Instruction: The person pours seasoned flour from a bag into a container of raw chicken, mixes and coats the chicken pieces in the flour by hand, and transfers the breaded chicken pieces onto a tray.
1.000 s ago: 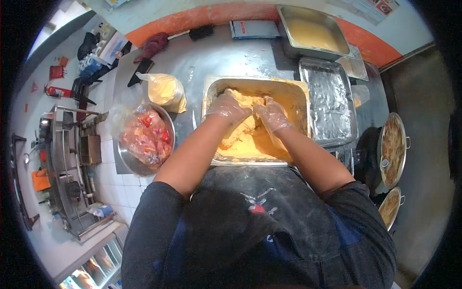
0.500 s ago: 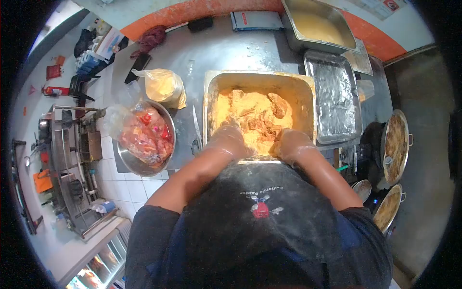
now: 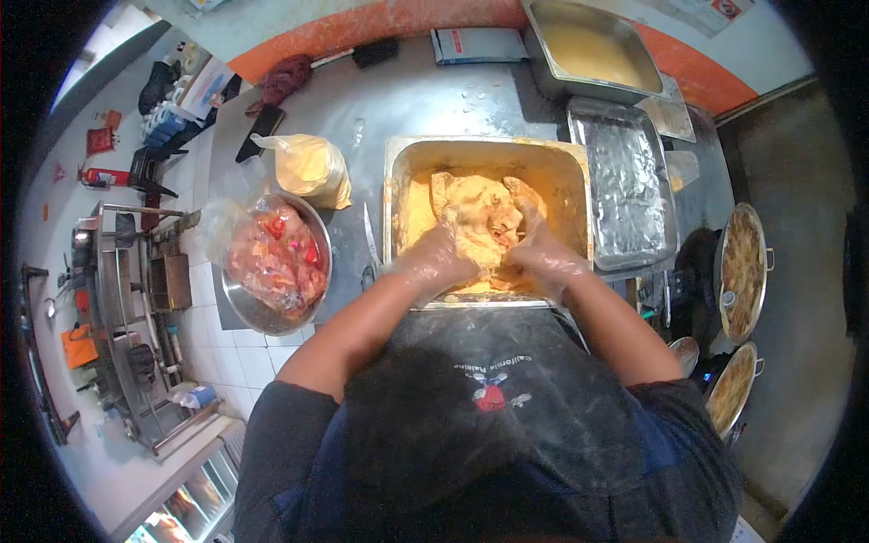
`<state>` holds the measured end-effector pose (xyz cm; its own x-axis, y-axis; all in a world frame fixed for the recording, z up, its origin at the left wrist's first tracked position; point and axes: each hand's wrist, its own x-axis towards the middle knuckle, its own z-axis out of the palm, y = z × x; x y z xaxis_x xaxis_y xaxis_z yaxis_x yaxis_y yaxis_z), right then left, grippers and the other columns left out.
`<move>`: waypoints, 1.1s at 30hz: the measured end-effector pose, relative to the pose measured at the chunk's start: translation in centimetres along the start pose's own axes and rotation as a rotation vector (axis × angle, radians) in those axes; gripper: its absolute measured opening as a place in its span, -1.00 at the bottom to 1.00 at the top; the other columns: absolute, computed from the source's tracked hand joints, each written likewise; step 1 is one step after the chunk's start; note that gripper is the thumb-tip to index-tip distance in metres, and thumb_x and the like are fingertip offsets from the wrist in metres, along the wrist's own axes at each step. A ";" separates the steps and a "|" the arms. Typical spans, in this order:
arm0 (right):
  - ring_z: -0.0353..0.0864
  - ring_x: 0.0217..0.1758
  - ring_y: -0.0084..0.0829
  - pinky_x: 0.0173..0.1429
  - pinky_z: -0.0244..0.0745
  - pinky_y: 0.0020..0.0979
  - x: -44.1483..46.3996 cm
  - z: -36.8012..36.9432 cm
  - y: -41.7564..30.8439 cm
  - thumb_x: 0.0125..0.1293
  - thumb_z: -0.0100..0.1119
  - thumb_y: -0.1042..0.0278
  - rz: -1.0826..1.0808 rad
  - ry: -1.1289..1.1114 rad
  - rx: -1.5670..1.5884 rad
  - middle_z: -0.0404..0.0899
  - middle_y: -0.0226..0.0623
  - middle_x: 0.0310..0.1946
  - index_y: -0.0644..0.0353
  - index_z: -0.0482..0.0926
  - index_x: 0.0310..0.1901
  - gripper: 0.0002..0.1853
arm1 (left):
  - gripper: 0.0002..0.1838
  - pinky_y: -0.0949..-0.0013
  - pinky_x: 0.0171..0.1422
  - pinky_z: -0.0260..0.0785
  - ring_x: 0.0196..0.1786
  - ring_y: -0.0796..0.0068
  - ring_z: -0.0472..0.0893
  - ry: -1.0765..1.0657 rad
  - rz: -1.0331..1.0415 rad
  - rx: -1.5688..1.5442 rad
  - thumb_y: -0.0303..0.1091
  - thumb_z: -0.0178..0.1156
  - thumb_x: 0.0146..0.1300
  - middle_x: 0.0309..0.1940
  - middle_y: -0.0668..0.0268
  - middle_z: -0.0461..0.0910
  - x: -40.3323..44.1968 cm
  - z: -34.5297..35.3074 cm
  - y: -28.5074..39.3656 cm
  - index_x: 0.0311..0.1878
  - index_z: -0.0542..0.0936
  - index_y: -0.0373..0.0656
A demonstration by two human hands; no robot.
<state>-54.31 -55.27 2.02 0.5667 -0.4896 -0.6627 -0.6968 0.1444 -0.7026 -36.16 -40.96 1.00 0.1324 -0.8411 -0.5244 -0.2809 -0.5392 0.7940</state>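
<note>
A deep metal pan (image 3: 579,195) holds orange-yellow flour and a mound of coated meat pieces (image 3: 480,206). My left hand (image 3: 442,257), in a clear plastic glove, presses round the left side of the meat. On the right side my right hand (image 3: 546,252), gloved too, curls round the meat, its fingertips among the pieces. Flour and meat hide part of the fingers of both hands. Left of the pan, a steel bowl (image 3: 324,237) contains a clear bag of raw meat (image 3: 272,253). Behind the bowl stands an open bag of yellow flour (image 3: 310,170).
Right of the pan lies a foil-lined tray (image 3: 620,181); behind it stands a deep pan of pale liquid (image 3: 593,54). Scissors (image 3: 369,240) rest between bowl and pan. A phone (image 3: 260,133) lies at the back left. Large round frying pans (image 3: 742,271) are at the far right.
Both hands first moved from the meat to the pan's near edge. Since then they have moved forward again and closed in round the meat, which is now gathered in a mound.
</note>
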 end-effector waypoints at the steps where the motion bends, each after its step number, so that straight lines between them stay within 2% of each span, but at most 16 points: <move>1: 0.73 0.33 0.08 0.39 0.65 -0.15 -1.0 -0.6 -1.3 0.12 0.47 0.43 -0.002 -0.009 -0.001 0.66 0.29 0.29 0.35 0.01 0.72 0.16 | 0.20 0.16 0.38 0.58 0.27 -0.02 0.74 0.045 -0.029 0.063 -0.22 0.56 0.13 0.22 -0.24 0.69 -1.3 -0.5 2.4 0.71 0.07 -0.45; 4: 0.73 0.21 -0.19 0.37 0.62 -0.24 -4.3 -2.5 -4.4 0.22 0.33 0.60 -0.104 0.241 -0.471 0.60 0.29 0.38 0.41 0.09 0.70 0.01 | 0.01 0.14 0.40 0.57 0.29 -0.09 0.72 0.217 0.041 0.196 -0.27 0.53 0.17 0.25 -0.21 0.68 -4.1 -1.3 4.7 0.62 0.25 -0.43; 6: 0.73 0.28 -0.03 0.45 0.59 -0.15 -6.1 -3.8 -4.4 0.25 0.38 0.55 -0.603 0.421 -0.657 0.60 0.27 0.37 0.42 0.24 0.63 -0.10 | -0.16 0.14 0.41 0.57 0.30 -0.13 0.70 0.335 0.142 0.269 -0.29 0.51 0.21 0.29 -0.18 0.67 -5.3 -1.9 4.7 0.52 0.44 -0.44; 8: 0.69 0.34 0.03 0.51 0.54 -0.11 -6.9 -4.6 -4.6 0.29 0.40 0.49 -0.790 0.453 -0.661 0.59 0.27 0.38 0.37 0.31 0.61 -0.15 | -0.12 0.04 0.41 0.57 0.27 -0.15 0.70 0.569 0.560 0.370 -0.28 0.54 0.20 0.25 -0.16 0.68 -5.6 -3.0 4.7 0.56 0.42 -0.36; 9: 0.65 0.41 0.10 0.57 0.49 -0.07 -7.1 -4.6 -4.8 0.32 0.42 0.42 -0.975 0.488 -0.655 0.58 0.27 0.39 0.33 0.37 0.59 -0.20 | -0.23 -0.02 0.38 0.57 0.24 -0.14 0.71 0.582 0.576 0.426 -0.19 0.54 0.22 0.19 -0.13 0.71 -5.5 -2.8 5.1 0.46 0.54 -0.33; 10: 0.65 0.41 0.10 0.57 0.49 -0.07 -6.5 -3.9 -4.6 0.32 0.42 0.42 -0.992 0.481 -0.653 0.58 0.27 0.39 0.33 0.37 0.59 -0.20 | -0.23 -0.02 0.38 0.57 0.24 -0.14 0.71 0.597 0.570 0.433 -0.19 0.54 0.22 0.19 -0.13 0.71 -5.0 -2.8 5.5 0.46 0.54 -0.33; 12: 0.62 0.39 0.12 0.55 0.49 -0.07 -4.1 -1.4 -3.1 0.32 0.47 0.19 -0.676 0.458 -0.828 0.63 0.16 0.32 0.26 0.53 0.46 -0.29 | -0.39 -0.05 0.31 0.59 0.20 -0.11 0.73 -0.001 0.179 0.769 -0.09 0.51 0.24 0.13 -0.11 0.73 -4.4 -3.2 5.2 0.24 0.68 -0.32; 13: 0.59 0.39 0.12 0.55 0.48 -0.08 -3.1 -0.2 -2.5 0.34 0.50 0.08 -0.569 0.440 -1.025 0.64 0.09 0.32 0.21 0.60 0.41 -0.33 | -0.48 -0.06 0.26 0.59 0.14 -0.10 0.74 0.215 0.445 0.796 -0.01 0.50 0.25 0.07 -0.06 0.76 -4.7 -2.6 3.2 0.06 0.74 -0.26; 19: 0.57 0.45 0.16 0.55 0.48 -0.01 -4.0 -0.8 -0.5 0.38 0.51 0.04 -0.681 0.448 -0.804 0.62 0.08 0.38 0.18 0.73 0.20 -0.51 | -0.66 -0.01 0.20 0.62 0.09 -0.01 0.76 0.620 0.722 0.561 -0.19 0.39 0.35 0.02 0.07 0.78 -8.0 -10.1 1.5 0.10 0.74 -0.14; 21: 0.60 0.43 0.17 0.53 0.50 0.02 -4.6 -0.4 0.0 0.38 0.50 0.06 -0.660 0.457 -0.762 0.63 0.11 0.36 0.19 0.74 0.18 -0.53 | -0.70 -0.01 0.19 0.62 0.07 -0.01 0.76 0.847 0.385 0.616 -0.26 0.37 0.34 0.00 0.09 0.79 -10.0 -14.2 1.0 0.08 0.76 -0.13; 22: 0.61 0.40 0.18 0.50 0.52 0.04 -5.2 0.0 0.3 0.39 0.49 0.08 -0.671 0.500 -0.782 0.64 0.15 0.32 0.20 0.74 0.16 -0.55 | -0.68 0.01 0.20 0.63 0.09 -0.02 0.77 0.754 0.199 0.598 -0.32 0.33 0.33 0.03 0.08 0.80 -9.9 -17.6 0.9 0.14 0.77 -0.07; 24: 0.64 0.34 0.19 0.43 0.57 0.07 -6.5 1.1 1.2 0.40 0.47 0.13 -0.688 0.584 -0.822 0.66 0.22 0.25 0.23 0.74 0.13 -0.59 | -0.72 0.01 0.20 0.63 0.08 0.02 0.77 0.948 0.489 0.957 -0.34 0.34 0.31 -0.03 0.12 0.80 -7.3 -24.5 -4.2 0.08 0.79 0.01; 28: 0.69 0.29 0.17 0.43 0.58 0.04 -6.5 4.2 4.1 0.40 0.42 0.34 -0.749 0.780 -0.851 0.69 0.19 0.23 0.28 0.72 0.17 -0.64 | -0.67 -0.03 0.27 0.52 0.22 0.05 0.72 0.950 0.467 1.594 -0.07 0.35 0.36 0.07 0.23 0.79 -4.7 -31.4 -6.1 0.11 0.78 0.07; 29: 0.69 0.29 0.18 0.43 0.58 0.09 -6.2 4.0 4.8 0.38 0.37 0.38 -0.808 0.789 -0.842 0.68 0.20 0.23 0.25 0.70 0.22 -0.61 | -0.67 -0.03 0.27 0.52 0.22 0.05 0.72 0.946 0.484 1.600 -0.07 0.35 0.36 0.07 0.23 0.79 -4.3 -31.9 -5.7 0.11 0.78 0.07; 31: 0.69 0.29 0.19 0.43 0.57 0.11 -4.0 3.1 6.5 0.37 0.35 0.39 -0.840 0.829 -0.910 0.68 0.20 0.23 0.24 0.69 0.23 -0.60 | -0.72 -0.07 0.36 0.46 0.32 0.12 0.68 0.465 0.062 1.706 -0.12 0.32 0.34 0.14 0.28 0.77 -4.7 -31.5 -1.7 0.04 0.82 0.11; 33: 0.69 0.30 0.19 0.45 0.57 0.09 -1.4 1.2 8.3 0.35 0.39 0.33 -0.950 0.881 -0.975 0.70 0.18 0.22 0.21 0.69 0.22 -0.58 | -0.74 -0.07 0.47 0.40 0.40 0.13 0.64 0.557 0.211 1.631 -0.14 0.34 0.29 0.22 0.28 0.75 -3.1 -32.9 -4.2 0.00 0.84 0.11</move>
<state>-60.36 -52.33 -3.16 0.7572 -0.4439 0.4792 -0.4551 -0.8848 -0.1004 -4.12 -37.45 9.43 0.1566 -0.9874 -0.0223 -0.8807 -0.1293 -0.4556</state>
